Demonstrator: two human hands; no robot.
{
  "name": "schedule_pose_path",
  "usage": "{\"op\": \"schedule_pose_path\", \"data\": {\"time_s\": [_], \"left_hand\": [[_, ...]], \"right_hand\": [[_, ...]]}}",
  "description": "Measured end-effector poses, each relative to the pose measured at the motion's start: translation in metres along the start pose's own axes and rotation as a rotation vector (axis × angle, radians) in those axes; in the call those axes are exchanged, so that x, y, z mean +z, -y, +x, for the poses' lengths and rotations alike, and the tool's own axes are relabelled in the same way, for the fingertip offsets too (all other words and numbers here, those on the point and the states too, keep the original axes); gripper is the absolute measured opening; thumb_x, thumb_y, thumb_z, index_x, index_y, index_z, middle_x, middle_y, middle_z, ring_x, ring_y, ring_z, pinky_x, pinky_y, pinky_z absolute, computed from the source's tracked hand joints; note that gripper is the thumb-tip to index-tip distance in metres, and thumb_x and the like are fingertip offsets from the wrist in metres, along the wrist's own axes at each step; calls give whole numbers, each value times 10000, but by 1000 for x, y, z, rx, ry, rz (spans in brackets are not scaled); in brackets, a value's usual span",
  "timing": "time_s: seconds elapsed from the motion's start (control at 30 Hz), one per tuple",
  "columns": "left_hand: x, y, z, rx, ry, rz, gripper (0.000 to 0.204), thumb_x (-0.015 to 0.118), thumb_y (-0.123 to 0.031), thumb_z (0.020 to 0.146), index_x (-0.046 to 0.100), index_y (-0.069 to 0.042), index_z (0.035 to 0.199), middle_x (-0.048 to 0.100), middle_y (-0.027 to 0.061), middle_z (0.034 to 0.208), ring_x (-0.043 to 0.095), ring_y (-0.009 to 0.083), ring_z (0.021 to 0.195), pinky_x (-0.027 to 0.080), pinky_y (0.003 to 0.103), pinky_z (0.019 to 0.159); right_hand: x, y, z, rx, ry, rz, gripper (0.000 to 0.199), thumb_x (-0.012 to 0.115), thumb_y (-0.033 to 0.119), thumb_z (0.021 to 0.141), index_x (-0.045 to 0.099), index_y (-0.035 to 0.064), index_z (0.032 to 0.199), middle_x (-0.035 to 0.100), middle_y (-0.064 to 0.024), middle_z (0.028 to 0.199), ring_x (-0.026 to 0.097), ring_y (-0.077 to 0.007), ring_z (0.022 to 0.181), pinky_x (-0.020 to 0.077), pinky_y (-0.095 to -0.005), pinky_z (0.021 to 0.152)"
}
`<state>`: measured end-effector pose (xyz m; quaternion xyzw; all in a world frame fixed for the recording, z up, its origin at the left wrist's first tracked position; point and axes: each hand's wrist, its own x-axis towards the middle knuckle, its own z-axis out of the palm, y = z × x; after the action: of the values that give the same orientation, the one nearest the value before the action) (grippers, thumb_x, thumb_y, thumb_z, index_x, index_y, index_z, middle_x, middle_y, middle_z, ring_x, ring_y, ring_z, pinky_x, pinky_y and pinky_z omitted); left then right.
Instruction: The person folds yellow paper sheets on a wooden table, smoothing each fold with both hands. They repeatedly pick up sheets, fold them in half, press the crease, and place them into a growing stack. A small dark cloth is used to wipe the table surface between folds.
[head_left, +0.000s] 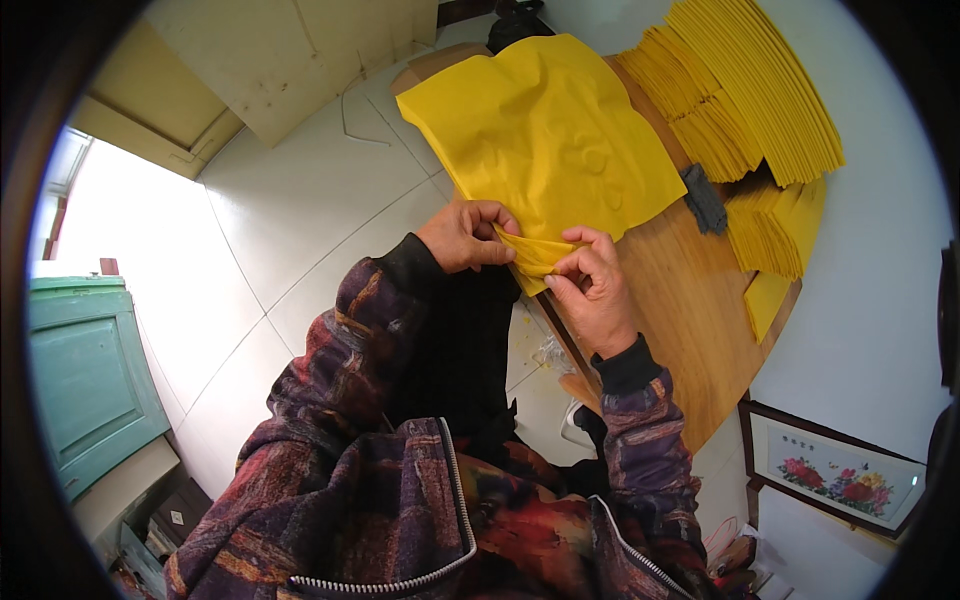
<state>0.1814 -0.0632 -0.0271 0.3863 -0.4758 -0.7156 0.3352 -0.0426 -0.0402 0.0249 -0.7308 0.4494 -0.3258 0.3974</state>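
Note:
A large yellow paper sheet (545, 135) lies spread over the near end of a wooden table (690, 300). My left hand (465, 235) and my right hand (592, 290) both pinch its near corner, which is folded and crumpled between the fingers at the table's edge. Both hands are closed on the paper, thumbs facing each other.
Fanned stacks of folded yellow paper (745, 85) cover the far right of the table. A dark grey tool (704, 198) lies beside them. A teal cabinet (85, 375) stands at the left on the white tiled floor (300, 200). A framed flower picture (835, 470) leans at the lower right.

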Motion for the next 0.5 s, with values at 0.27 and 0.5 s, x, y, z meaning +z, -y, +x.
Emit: {"op": "schedule_pose_path", "data": {"time_s": [0.27, 0.5], "left_hand": [[4, 1, 1, -1, -39, 17, 182, 700, -123, 808, 596, -89, 953, 643, -17, 713, 531, 33, 560, 387, 182, 466], [11, -4, 0, -32, -123, 74, 111, 658, -165, 856, 607, -82, 907, 657, -9, 754, 594, 48, 634, 405, 179, 500]], "right_hand": [[-1, 1, 1, -7, 13, -48, 159, 681, -51, 749, 555, 30, 802, 487, -65, 1140, 500, -83, 692, 434, -211, 610], [7, 5, -9, -74, -115, -164, 230, 704, -23, 734, 578, 52, 912, 492, -105, 1155, 581, -182, 731, 503, -295, 637]]}}
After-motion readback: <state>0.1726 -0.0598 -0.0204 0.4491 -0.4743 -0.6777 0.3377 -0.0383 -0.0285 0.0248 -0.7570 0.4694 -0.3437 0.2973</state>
